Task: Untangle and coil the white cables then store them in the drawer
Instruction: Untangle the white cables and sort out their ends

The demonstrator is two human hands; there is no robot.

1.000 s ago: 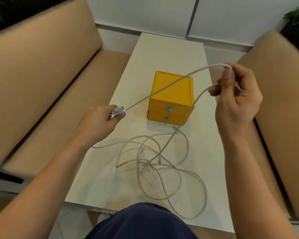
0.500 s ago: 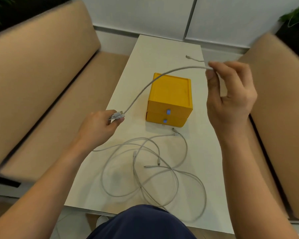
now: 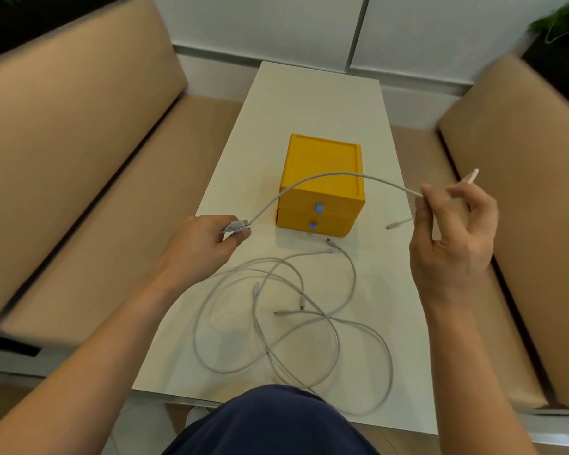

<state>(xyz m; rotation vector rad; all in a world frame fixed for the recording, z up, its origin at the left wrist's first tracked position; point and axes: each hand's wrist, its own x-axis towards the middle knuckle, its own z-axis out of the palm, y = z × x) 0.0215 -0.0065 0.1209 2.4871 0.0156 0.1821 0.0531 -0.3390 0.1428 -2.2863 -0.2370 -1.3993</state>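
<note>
Held cable: thin white cable [image 3: 339, 173] — slung in an arc above the yellow two-drawer box [image 3: 322, 159], lifted off the heap.
Grip: left hand [image 3: 204, 247] is clamped on one plug end; right hand [image 3: 454, 238] pinches close to the other end, its remaining fingers loose.
Other cables: white loops [image 3: 289, 323] overlap on the white tabletop [image 3: 316, 96], just in front of the box.
Drawers: both look closed.
Risk: hasty coiling could swing the free tail into the loops and snag it — or a light pinch could let the plug slip.
</note>
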